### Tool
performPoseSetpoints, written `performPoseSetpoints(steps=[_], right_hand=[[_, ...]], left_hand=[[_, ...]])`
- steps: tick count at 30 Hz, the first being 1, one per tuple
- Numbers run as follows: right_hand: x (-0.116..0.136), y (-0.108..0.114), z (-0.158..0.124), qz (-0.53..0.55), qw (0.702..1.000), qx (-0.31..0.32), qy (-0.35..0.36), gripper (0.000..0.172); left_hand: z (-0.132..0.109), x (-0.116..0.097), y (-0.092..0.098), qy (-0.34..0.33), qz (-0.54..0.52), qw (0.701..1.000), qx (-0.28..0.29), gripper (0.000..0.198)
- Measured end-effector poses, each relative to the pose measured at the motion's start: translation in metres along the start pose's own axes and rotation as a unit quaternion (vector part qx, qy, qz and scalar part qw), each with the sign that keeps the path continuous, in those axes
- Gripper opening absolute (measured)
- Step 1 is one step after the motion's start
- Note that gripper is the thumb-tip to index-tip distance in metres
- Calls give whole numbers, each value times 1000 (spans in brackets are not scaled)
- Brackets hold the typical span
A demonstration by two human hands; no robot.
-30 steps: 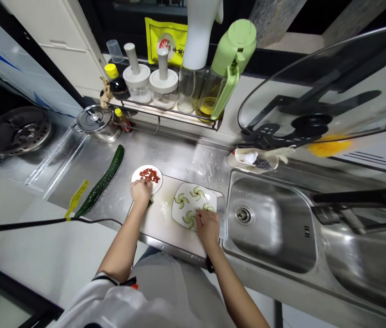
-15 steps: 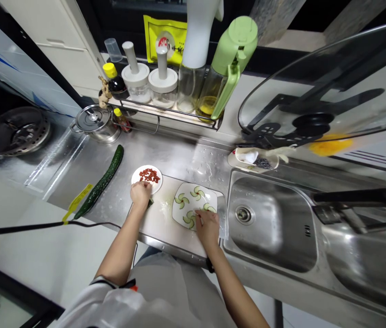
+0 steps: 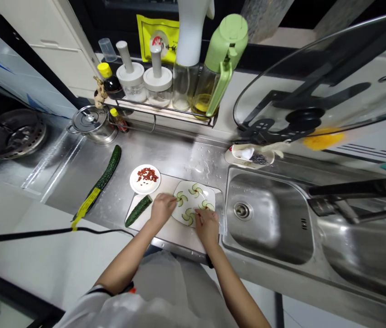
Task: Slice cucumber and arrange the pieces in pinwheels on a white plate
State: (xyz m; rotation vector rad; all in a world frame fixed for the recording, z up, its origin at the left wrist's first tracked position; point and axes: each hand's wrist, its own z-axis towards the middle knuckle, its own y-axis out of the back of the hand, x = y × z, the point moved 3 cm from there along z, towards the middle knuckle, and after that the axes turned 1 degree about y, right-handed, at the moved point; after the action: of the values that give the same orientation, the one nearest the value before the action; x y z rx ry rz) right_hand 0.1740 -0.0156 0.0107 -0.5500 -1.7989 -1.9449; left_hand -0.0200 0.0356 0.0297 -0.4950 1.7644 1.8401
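My left hand (image 3: 163, 210) is closed in a pinch at the left edge of a square white plate (image 3: 179, 216), by a pinwheel of cucumber slices (image 3: 181, 198). Anything between its fingertips is too small to make out. Over the plate's lower right part, my right hand (image 3: 208, 226) has its fingertips pinched beside another cucumber pinwheel (image 3: 189, 217); what they hold is hidden. Several such pinwheels lie on the plate, which rests on a cutting board (image 3: 172, 235). A cut piece of cucumber (image 3: 138, 211) lies left of my left hand. Small red pieces (image 3: 147, 174) fill part of a round white dish (image 3: 133, 186).
A whole cucumber (image 3: 110, 169) lies on the steel counter, a yellow-tagged cable (image 3: 100, 231) along its front edge. Right of the board is a sink (image 3: 271, 232). A lidded pot (image 3: 93, 127) and a rack (image 3: 165, 112) of bottles and jars stand behind.
My left hand has moved right, from the round dish of red pieces to the square plate's left edge, uncovering the cut cucumber piece. My right hand has stayed over the plate.
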Motion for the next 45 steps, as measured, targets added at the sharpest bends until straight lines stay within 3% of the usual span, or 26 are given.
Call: performPoseSetpoints(steps=[7,14,26,45], right_hand=[[0,6,-7,-1,1000,-3,-6,24],[2,-3,-17,3,999,32,9,26],[4,-10,-23,-4,998,37,42,26],[2,-10,-22,-17,998,41,39,25]], left_hand=[[-18,-21,-34,-68,-16,995,70,11],[-31,-27,-51,-99,25,987,121,15],[-35,-24,-56,-113,30,984,132,12],[-34,-26,-53,-119,18,985,124,15]])
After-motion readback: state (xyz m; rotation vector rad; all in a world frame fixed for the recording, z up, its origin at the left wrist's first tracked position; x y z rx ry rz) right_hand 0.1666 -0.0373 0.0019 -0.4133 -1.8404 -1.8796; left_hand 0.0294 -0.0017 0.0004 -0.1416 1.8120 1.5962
